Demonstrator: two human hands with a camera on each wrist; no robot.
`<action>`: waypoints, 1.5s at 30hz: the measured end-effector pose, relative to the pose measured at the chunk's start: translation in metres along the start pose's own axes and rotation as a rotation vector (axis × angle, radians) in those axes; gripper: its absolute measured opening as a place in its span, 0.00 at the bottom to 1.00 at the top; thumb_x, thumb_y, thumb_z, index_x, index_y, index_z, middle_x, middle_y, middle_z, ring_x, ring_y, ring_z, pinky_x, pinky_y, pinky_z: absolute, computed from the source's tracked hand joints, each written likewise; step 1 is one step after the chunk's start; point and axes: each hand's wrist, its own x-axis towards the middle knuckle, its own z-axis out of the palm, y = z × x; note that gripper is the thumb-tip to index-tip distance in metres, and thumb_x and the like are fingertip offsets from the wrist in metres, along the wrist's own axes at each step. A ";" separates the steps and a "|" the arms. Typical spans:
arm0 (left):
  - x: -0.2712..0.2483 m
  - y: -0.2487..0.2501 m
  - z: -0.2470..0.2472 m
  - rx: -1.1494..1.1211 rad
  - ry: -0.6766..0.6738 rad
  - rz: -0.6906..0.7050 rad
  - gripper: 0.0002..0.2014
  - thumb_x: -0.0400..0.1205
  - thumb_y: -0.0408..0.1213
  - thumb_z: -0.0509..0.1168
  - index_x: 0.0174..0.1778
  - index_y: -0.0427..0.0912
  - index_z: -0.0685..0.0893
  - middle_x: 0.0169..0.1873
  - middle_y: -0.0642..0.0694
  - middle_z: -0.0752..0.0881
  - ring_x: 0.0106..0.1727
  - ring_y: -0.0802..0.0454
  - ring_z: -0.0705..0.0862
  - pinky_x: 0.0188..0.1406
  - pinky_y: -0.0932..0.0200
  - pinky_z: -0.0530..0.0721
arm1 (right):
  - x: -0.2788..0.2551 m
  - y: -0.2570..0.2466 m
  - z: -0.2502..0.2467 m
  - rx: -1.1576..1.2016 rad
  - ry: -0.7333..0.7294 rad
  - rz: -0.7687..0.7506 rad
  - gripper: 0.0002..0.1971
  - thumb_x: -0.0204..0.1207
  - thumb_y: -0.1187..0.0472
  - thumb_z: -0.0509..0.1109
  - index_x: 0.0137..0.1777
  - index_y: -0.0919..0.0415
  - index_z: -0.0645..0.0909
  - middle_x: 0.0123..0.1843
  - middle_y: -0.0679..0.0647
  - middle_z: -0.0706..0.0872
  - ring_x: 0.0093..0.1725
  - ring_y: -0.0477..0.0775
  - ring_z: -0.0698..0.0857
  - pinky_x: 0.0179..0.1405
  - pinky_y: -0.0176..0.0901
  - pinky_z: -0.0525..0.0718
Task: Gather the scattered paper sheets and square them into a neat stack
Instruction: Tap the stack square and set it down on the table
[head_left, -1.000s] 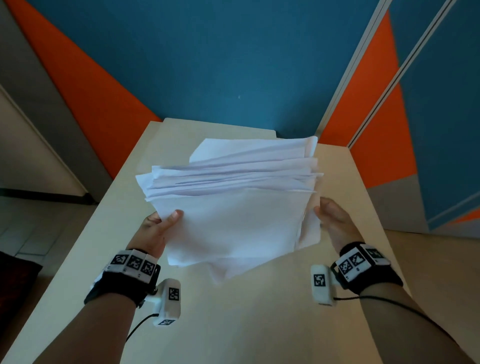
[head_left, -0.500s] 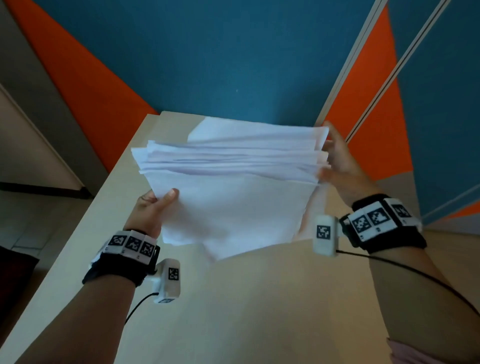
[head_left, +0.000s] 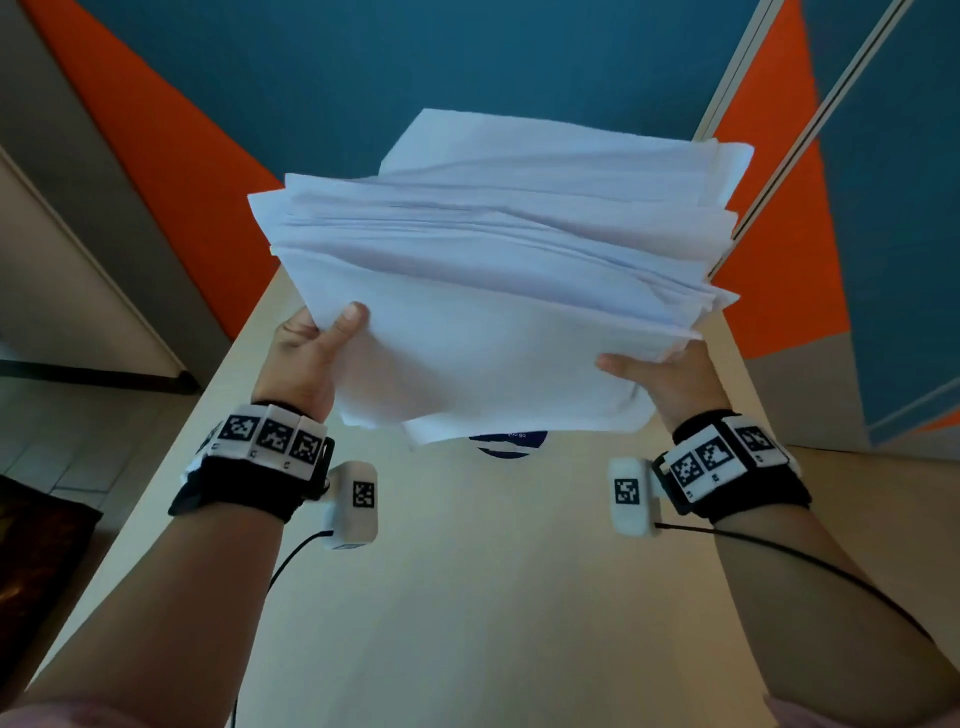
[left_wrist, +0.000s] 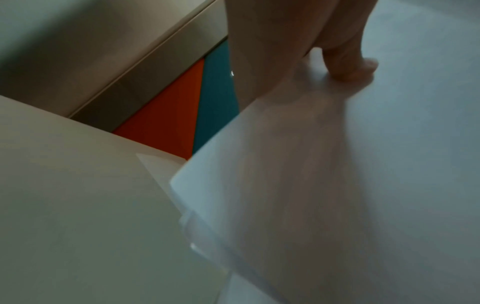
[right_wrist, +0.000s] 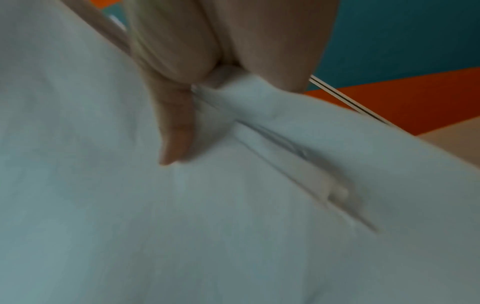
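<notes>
From the head view, a thick bundle of white paper sheets (head_left: 493, 291) is held up off the pale table (head_left: 493, 597), its far edges fanned and uneven, corners sticking out at different angles. The left hand (head_left: 306, 358) grips the near left corner, thumb on top; the right hand (head_left: 670, 379) holds the near right side, thumb lying across the top sheet. In the left wrist view, the thumb presses on the blurred top sheet (left_wrist: 337, 185), with loose edges splayed below. In the right wrist view, the thumb lies on the paper (right_wrist: 130, 205) and the sheets' side edges bunch in the palm.
</notes>
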 end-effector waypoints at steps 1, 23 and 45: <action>-0.001 -0.001 0.000 -0.001 -0.004 -0.003 0.12 0.60 0.52 0.77 0.36 0.52 0.92 0.35 0.57 0.92 0.41 0.60 0.90 0.42 0.62 0.87 | -0.002 -0.001 0.003 0.050 0.042 -0.003 0.49 0.41 0.45 0.88 0.65 0.59 0.75 0.62 0.55 0.84 0.60 0.53 0.83 0.64 0.53 0.80; -0.016 -0.046 -0.025 0.251 -0.063 -0.335 0.27 0.51 0.39 0.79 0.50 0.50 0.88 0.47 0.51 0.93 0.51 0.55 0.90 0.56 0.53 0.85 | -0.010 0.044 0.018 0.144 -0.183 0.112 0.29 0.52 0.63 0.86 0.55 0.50 0.82 0.54 0.47 0.89 0.57 0.44 0.86 0.60 0.46 0.78; -0.006 -0.044 -0.029 0.252 -0.105 -0.336 0.39 0.40 0.51 0.85 0.50 0.52 0.86 0.43 0.58 0.93 0.47 0.62 0.90 0.47 0.64 0.86 | -0.016 -0.030 -0.003 0.134 -0.278 -0.413 0.32 0.54 0.49 0.83 0.60 0.35 0.77 0.54 0.42 0.85 0.62 0.49 0.82 0.65 0.43 0.79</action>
